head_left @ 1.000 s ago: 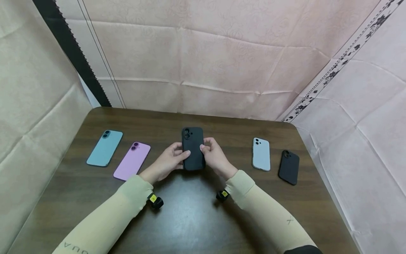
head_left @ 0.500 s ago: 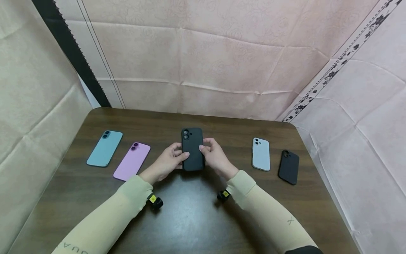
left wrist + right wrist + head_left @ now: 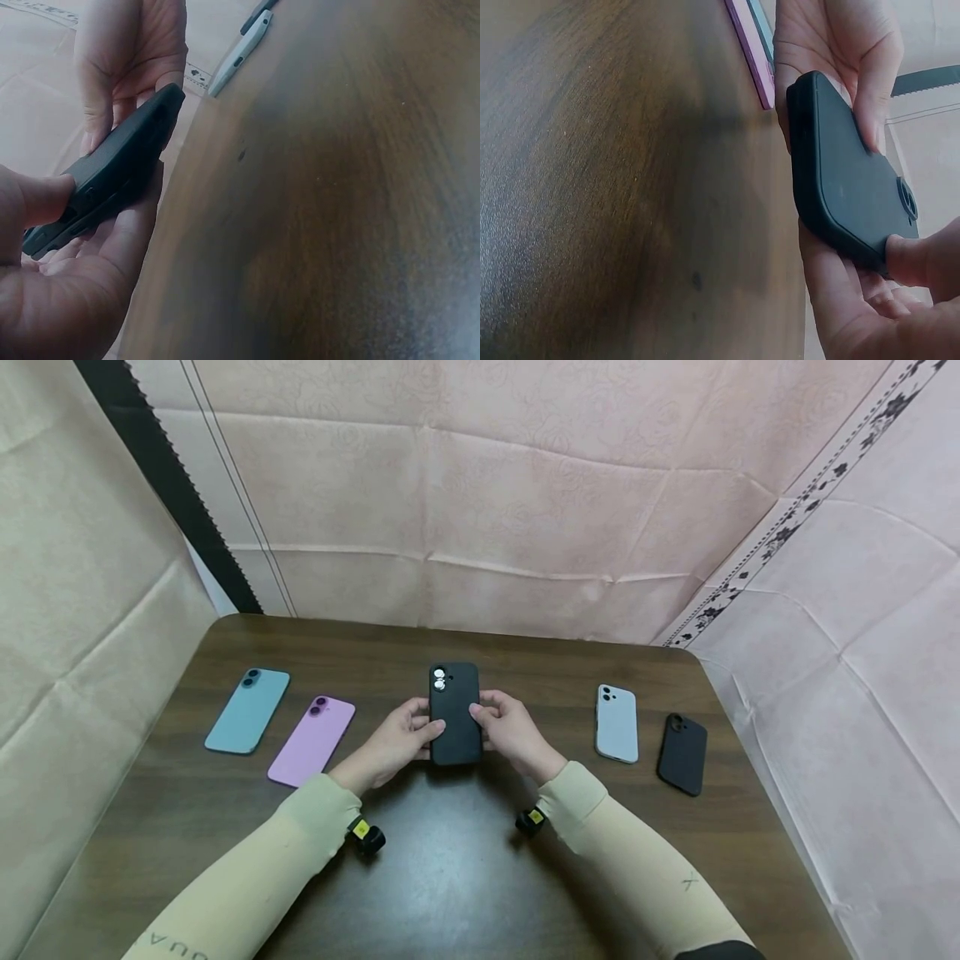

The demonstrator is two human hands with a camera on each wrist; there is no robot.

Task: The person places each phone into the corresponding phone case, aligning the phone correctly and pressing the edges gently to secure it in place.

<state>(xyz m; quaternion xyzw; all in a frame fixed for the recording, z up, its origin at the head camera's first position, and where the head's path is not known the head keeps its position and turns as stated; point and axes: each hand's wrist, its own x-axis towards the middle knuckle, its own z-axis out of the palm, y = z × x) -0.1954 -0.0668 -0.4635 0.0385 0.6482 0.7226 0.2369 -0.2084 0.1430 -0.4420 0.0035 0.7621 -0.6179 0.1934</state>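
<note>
A black phone case [image 3: 455, 710] is held up over the table, back face toward the head camera, its two camera rings at upper left. My left hand [image 3: 392, 742] grips its left long edge, thumb on the back and fingers underneath. On the opposite edge, my right hand [image 3: 519, 737] pinches it, thumb on the back. In the left wrist view, the side of the case [image 3: 112, 176] shows buttons and a dark seam. The right wrist view shows the lower end of the case [image 3: 847, 180]. Its front is hidden, so I cannot tell whether a phone is inside.
Left on the brown wooden table [image 3: 435, 885] lie a light blue phone [image 3: 247, 710] and a purple phone [image 3: 312, 741]. At right lie a pale blue phone or case [image 3: 617, 724] and a smaller black one [image 3: 682, 755]. Pale cloth [image 3: 465, 527] hangs behind the table.
The case has shifted very slightly down and left in both hands, and its camera rings now look bright instead of dark. Both grips stay the same; the other items have not moved.
</note>
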